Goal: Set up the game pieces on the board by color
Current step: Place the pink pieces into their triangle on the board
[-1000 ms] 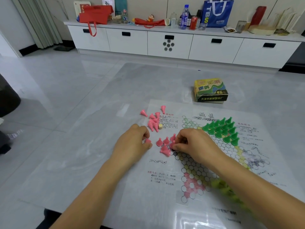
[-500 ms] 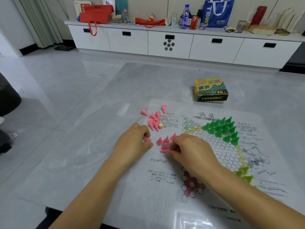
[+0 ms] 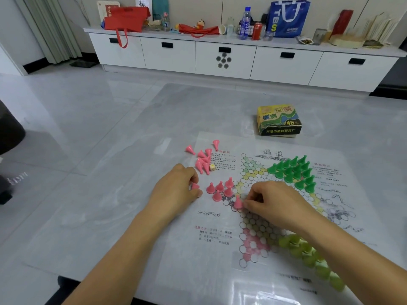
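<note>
1. The right hand (image 3: 277, 203) has its fingers clamped on a pink piece (image 3: 237, 203) standing on the board (image 3: 220, 249), which lies by the near edge of the bench (image 3: 110, 216).
2. The left hand (image 3: 176, 190) curls its fingers round another pink piece (image 3: 195, 186), beside the upright pink pieces (image 3: 220, 188).
3. Green pieces (image 3: 293, 172) stand grouped toward the far right; loose pink pieces (image 3: 203, 160) lie beyond the left hand.

A home living room: a long low white drawer cabinet (image 3: 169, 57) holds a red fabric bag (image 3: 126, 18), a blue shopping bag (image 3: 288, 17) and a red drink can (image 3: 256, 31); pale green curtains (image 3: 50, 27) hang beside glossy grey floor tiles (image 3: 66, 102).
</note>
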A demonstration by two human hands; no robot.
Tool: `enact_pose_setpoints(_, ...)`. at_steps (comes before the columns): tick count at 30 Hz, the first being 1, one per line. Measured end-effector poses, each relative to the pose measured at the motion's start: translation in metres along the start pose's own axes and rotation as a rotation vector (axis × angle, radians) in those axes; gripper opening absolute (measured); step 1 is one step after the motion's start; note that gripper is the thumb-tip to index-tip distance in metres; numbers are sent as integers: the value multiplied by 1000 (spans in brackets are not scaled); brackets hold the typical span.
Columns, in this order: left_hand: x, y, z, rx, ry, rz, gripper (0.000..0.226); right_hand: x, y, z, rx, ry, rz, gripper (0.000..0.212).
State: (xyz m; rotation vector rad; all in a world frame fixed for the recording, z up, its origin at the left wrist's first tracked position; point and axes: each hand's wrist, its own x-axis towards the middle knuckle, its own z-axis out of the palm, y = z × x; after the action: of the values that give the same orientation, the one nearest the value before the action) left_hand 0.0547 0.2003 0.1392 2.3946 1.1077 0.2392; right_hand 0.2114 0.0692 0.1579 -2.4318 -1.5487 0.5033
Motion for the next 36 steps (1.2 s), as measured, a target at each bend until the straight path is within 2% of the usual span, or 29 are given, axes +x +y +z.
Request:
enact_pose_setpoints(3, 1, -1, 0, -7, -9, -3, 20, -3, 1, -4, 16, 22, -18, 13)
enact_pose_setpoints(7, 1, -2, -1, -23, -17, 1, 20, -3, -2, -1, 91, 9, -62, 18)
enact_pose_setpoints(12, 1, -3, -1, -29, -9, 15, 16, 1, -5, 3, 108, 4, -93, 4)
enact_pose_setpoints(16, 2, -2, -1, -35, -2, 16, 13, 4, -13, 9, 129, 19, -113, 9)
enact_pose_setpoints(23, 2, -2, -2, -26, -8, -22, 21, 7, -19, 13, 110, 18, -103, 14)
enact_pose_setpoints(30, 1, 0, -3, -53, -24, -1, 10, 8, -20, 13, 111, 30, -102, 15)
enact_pose_setpoints(36, 2, -1, -4, -237, 83, 41, 11, 8, -15, 9, 156, 17, -81, 14)
